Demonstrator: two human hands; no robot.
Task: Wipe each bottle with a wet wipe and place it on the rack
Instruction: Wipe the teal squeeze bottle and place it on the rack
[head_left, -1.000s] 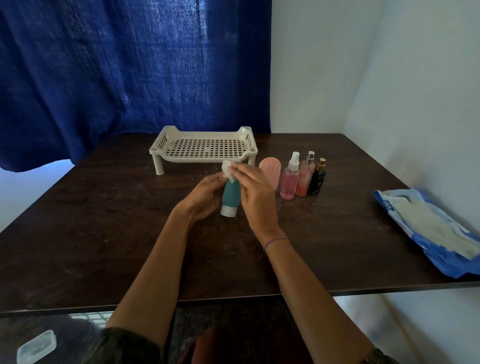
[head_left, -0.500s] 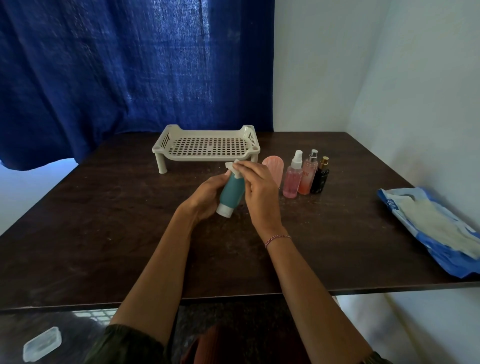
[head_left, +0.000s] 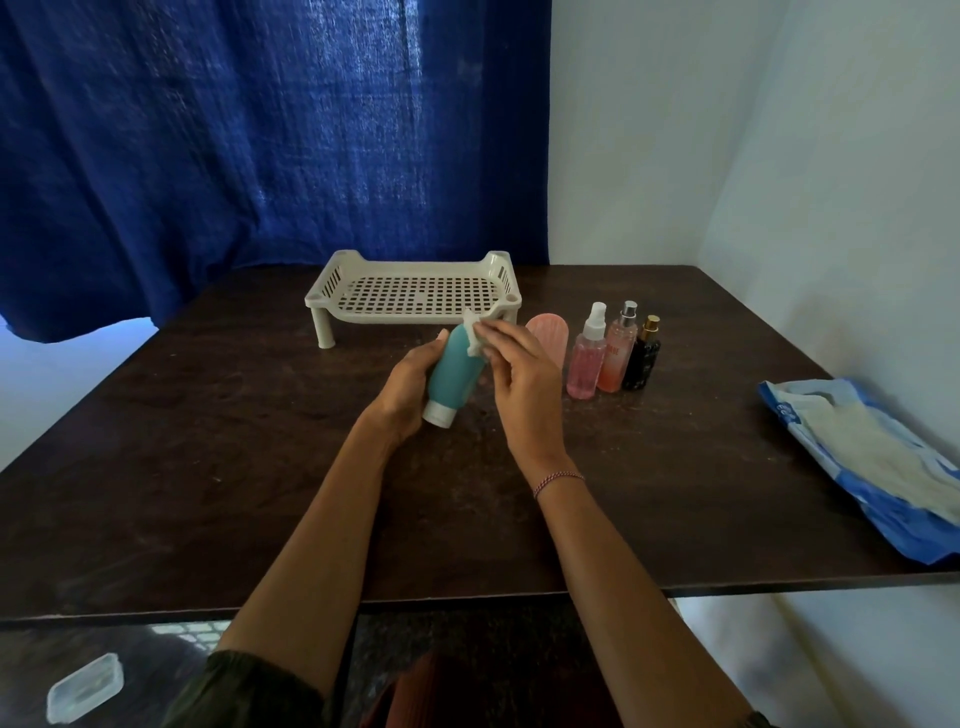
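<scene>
Head view: left hand (head_left: 402, 387) gripped teal bottle (head_left: 453, 371), cap toward camera; right hand (head_left: 522, 382) pinched wet wipe (head_left: 474, 332) against its far end, near rack (head_left: 415, 296).

The right hand (head_left: 522, 382) hid part of the pink bottle (head_left: 551, 338) at centre; the wipes pack (head_left: 872, 467) ran off the right edge.

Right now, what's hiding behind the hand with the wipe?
A pink bottle stands just behind the right hand, which pinches the wet wipe against the teal bottle. Only its rounded top and right side show; the hand covers the rest.
</scene>
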